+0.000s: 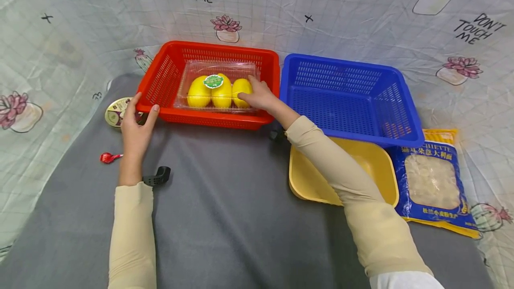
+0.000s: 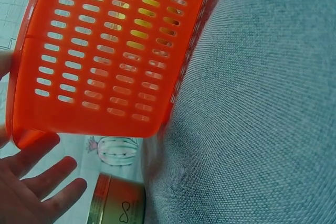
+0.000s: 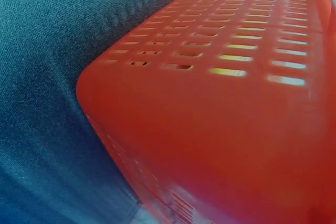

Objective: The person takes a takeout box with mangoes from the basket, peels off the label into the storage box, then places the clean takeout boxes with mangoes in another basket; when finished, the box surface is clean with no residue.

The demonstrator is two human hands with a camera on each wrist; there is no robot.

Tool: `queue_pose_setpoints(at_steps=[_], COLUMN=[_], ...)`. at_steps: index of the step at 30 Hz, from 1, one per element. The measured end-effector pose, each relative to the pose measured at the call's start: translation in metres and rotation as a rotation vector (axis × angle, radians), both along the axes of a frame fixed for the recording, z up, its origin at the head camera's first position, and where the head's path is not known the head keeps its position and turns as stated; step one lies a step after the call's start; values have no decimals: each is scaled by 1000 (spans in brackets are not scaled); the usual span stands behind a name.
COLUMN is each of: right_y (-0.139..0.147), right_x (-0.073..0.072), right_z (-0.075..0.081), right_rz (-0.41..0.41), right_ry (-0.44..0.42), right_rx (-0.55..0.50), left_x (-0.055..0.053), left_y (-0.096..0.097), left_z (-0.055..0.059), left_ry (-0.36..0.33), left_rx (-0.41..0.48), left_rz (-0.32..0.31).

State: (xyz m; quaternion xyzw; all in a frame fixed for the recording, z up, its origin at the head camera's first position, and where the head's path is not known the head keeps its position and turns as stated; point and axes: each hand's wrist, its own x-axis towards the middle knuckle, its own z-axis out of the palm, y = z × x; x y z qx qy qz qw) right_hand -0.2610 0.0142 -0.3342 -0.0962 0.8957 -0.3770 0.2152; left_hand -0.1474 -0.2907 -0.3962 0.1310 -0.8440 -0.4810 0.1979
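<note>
A red basket stands at the back, holding a clear plastic box of yellow fruit with a green-and-white label. At the basket's front left corner, my left hand grips the rim with thumb and index finger. The other left fingers spread just outside that corner in the left wrist view. My right hand reaches over the basket's right part, thumb and index finger apart on the right end of the box. In the right wrist view the basket wall fills most of the picture and hides that hand.
A blue basket stands right of the red one, overlapping a yellow tub under my right forearm. Farther right lies a blue bag of pasta. Left are a round tin and a red lollipop. Patterned cloth hangs behind.
</note>
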Motion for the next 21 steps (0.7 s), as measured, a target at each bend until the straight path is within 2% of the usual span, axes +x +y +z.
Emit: queue_pose_setpoints(at_steps=[6, 14, 21], right_y=[-2, -4, -5], right_x=[2, 2, 3], right_z=[4, -2, 0], right_rz=[-37, -94, -121], right_ry=[-30, -67, -115], right_rx=[-49, -142, -155], left_x=[2, 2, 1], left_y=[0, 0, 0], left_z=[2, 0, 0], left_ry=[15, 24, 36], left_rx=[-2, -2, 6], left_rz=[-1, 5, 3])
